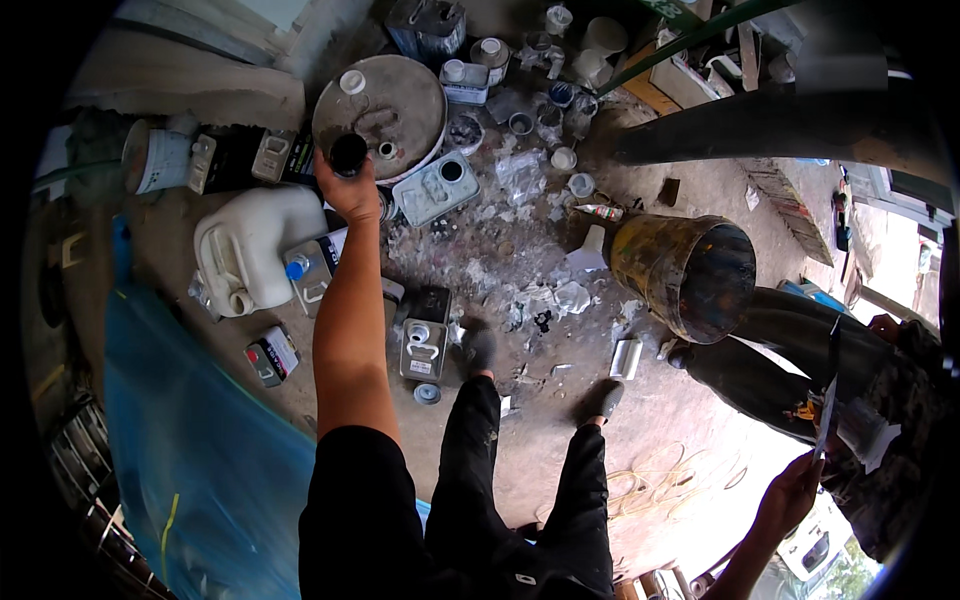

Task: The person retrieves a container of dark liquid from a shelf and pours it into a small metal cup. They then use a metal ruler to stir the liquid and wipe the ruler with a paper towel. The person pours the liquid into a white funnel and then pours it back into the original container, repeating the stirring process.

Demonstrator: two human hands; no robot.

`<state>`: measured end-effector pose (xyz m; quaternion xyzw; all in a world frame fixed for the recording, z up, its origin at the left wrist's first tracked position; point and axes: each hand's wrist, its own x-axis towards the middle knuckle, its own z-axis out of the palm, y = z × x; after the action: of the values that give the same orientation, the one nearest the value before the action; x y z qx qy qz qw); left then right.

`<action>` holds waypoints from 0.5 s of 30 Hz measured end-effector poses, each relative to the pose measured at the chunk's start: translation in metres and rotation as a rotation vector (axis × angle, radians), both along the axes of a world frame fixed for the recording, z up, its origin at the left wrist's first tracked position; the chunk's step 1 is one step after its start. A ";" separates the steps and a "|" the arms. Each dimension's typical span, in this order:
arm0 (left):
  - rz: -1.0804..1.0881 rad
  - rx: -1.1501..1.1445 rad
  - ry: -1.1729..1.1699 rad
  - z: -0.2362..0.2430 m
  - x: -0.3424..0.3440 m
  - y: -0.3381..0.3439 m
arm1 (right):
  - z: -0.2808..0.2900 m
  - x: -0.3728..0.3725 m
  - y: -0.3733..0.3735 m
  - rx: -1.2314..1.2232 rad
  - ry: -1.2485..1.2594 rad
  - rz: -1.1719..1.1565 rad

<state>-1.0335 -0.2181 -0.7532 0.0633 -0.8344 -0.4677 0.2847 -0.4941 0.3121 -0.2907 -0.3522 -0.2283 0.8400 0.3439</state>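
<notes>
My left arm stretches forward, its hand [350, 196] closed around a small cup [349, 152] with a dark inside. The cup is over the near edge of a drum's round stained top [412, 108]. White caps sit on that drum. Just right of the hand lies a pale rectangular can [425, 195] with a dark round opening. At the lower right, away from the cup, my right hand [790, 490] is closed on a long thin flat stick [828, 420], held nearly upright. What the cup holds is too dark to tell.
Another person's dark-trousered legs [765, 370] stand at the right, beside a stained bucket [690, 275]. A white jerrycan [255, 250], a black-and-silver can [425, 335] and litter cover the floor. Blue plastic sheeting [200, 430] spreads at left; a yellowish hose [660, 485] lies coiled behind my feet.
</notes>
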 end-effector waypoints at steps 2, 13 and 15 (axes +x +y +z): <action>-0.016 0.002 0.002 -0.005 -0.004 -0.003 | -0.006 -0.019 -0.015 -0.011 -0.007 0.016; 0.086 -0.004 -0.129 0.014 0.107 -0.050 | 0.030 -0.023 -0.023 -0.078 -0.055 -0.020; 0.094 -0.010 -0.388 0.025 0.157 -0.039 | 0.039 -0.018 -0.038 0.253 -0.309 -0.036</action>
<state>-0.8761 -0.2574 -0.7285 0.1896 -0.8722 -0.4286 0.1404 -0.5121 0.2741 -0.2514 -0.4349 -0.3757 0.7344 0.3611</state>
